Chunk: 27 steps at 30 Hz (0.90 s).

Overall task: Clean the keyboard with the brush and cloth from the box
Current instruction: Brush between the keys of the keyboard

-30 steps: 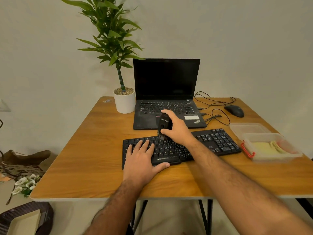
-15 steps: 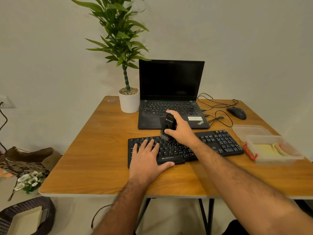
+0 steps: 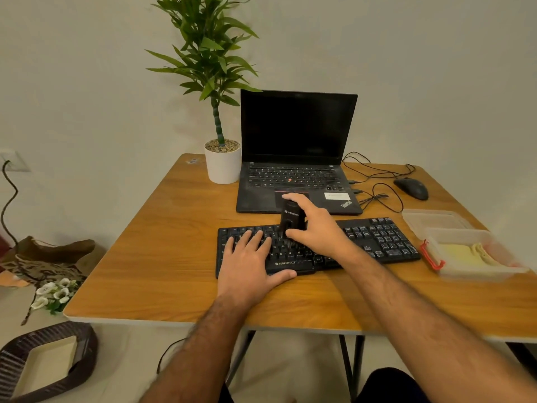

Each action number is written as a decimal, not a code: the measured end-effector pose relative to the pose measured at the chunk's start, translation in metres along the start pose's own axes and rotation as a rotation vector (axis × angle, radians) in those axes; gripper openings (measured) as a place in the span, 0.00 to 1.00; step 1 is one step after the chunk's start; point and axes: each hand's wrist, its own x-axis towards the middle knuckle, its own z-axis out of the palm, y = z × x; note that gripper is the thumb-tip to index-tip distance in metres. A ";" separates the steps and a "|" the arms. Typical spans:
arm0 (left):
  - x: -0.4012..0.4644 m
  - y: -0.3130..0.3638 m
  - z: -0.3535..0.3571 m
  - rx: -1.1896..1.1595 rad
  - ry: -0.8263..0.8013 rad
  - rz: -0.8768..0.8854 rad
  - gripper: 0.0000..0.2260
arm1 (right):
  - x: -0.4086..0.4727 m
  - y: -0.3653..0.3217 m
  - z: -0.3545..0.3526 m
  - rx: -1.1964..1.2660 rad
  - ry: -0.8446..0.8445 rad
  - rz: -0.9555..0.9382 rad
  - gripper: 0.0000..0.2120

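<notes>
On the wooden table [image 3: 162, 257], as the head camera sees it, a black Zebronics keyboard [image 3: 377, 239] lies near the front edge, angled slightly so that its right end sits farther back. The left hand [image 3: 251, 266] rests flat on the keyboard's left part, fingers straight and spread over the keys, thumb stretched out along the front edge beside the printed brand name; it grasps nothing. The right hand [image 3: 315, 225] grips a black brush [image 3: 291, 218] by its upright handle, index finger laid over the top and thumb pressed against the near side, and the bristle end touches the keys around the middle of the board, just right of the left fingertips. At the right edge of the table sits a clear plastic box [image 3: 436, 242] with a red clasp, its lid [image 3: 433, 221] lying just behind it; a yellow cloth [image 3: 465, 254] lies folded inside the box. Behind the keyboard stands an open black ThinkPad laptop [image 3: 296, 158] with a dark screen. A potted plant [image 3: 222, 158] in a white pot stands just left of the laptop. Right of the laptop lie a black mouse [image 3: 411, 188] and loose black cables [image 3: 374, 181].
</notes>
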 end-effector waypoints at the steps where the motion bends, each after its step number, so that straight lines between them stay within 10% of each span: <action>1: 0.000 0.000 0.000 0.003 -0.002 -0.001 0.47 | -0.001 0.002 -0.005 0.053 -0.024 0.015 0.34; 27: 0.002 0.000 0.002 0.011 -0.004 -0.003 0.47 | -0.004 0.006 -0.003 0.056 -0.037 -0.028 0.34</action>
